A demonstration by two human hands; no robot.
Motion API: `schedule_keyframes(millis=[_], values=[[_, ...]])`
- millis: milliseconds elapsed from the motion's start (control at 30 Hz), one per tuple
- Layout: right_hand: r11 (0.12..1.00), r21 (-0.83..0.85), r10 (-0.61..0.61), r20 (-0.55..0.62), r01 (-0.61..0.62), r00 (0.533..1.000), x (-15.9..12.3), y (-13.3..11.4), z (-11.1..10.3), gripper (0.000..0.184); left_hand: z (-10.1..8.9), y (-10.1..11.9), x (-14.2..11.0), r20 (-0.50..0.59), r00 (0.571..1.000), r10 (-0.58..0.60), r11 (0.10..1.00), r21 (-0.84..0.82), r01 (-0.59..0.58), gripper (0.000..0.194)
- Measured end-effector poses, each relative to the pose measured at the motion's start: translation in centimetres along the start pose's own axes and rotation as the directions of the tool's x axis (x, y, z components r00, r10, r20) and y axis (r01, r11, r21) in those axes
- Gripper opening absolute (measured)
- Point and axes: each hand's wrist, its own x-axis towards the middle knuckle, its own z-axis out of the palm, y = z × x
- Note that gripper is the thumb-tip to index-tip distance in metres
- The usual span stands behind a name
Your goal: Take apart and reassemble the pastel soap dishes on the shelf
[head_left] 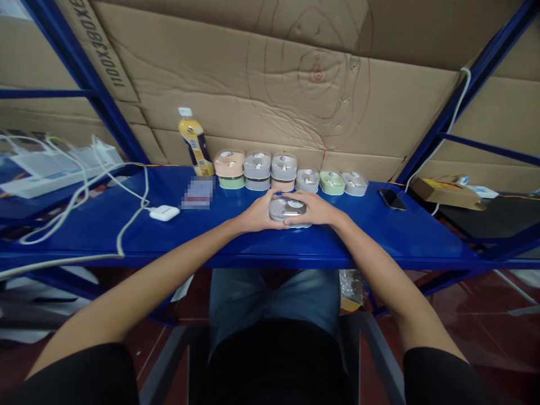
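Between both my hands is a grey rounded case with a clear lid (289, 208), held low at the middle of the blue table. My left hand (259, 215) curls round its left side and my right hand (316, 208) wraps its right side, so the fingers of both are closed on it. A pale round sticker and a small light strip show on top of the case. Just beyond my hands stand similar cases: a peach one (229, 163) on a green one, a grey pair (257, 171), a grey one (284, 165) on a peach one, and single cases further right.
A yellow drink bottle (196, 143) stands behind a blurred card (198, 193). White cables cross the left side near a white earphone-style case (164, 212). To the right lies a phone (392, 199). Blue shelf posts (451, 95) and cardboard sheets (202, 67) enclose the table.
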Motion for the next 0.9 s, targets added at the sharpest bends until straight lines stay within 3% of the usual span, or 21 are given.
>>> schedule_keyframes(millis=[200,400,533,667,800,867,900], values=[[0.996,0.051,-0.074,0.059,0.071,0.995,-1.1,1.7,-0.7,0.113,-0.7,-0.7,-0.1,0.010,1.000,-0.024,0.998,0.063,0.023,0.114],[0.999,0.013,-0.033,0.032,0.032,0.999,-1.0,1.7,-0.1,0.120,-1.4,-1.1,0.0,0.055,0.998,0.035,0.995,0.090,-0.040,0.103],[1.000,0.005,-0.018,0.019,0.018,1.000,-0.7,1.3,0.4,0.119,-1.6,-1.1,-0.1,0.069,0.997,0.039,0.993,0.106,-0.046,0.105],[0.998,0.055,0.005,-0.031,-0.004,1.000,-0.7,1.3,-0.4,0.113,-1.9,-1.1,-0.3,0.024,0.999,-0.036,0.995,0.095,0.033,0.107],[0.996,0.080,0.059,-0.202,-0.043,0.978,-1.6,2.9,-4.1,0.108,-2.3,-1.3,-0.4,-0.072,0.997,-0.017,0.996,0.085,0.023,0.088],[0.990,0.051,0.141,-0.401,-0.131,0.905,-2.2,4.6,-6.6,0.110,-2.3,-1.5,-0.3,-0.104,0.995,0.008,0.995,0.104,0.003,0.080],[0.978,0.037,0.197,-0.510,-0.207,0.838,-2.4,5.6,-7.7,0.111,-2.2,-1.6,-0.2,-0.105,0.994,0.012,0.994,0.113,0.000,0.078]])
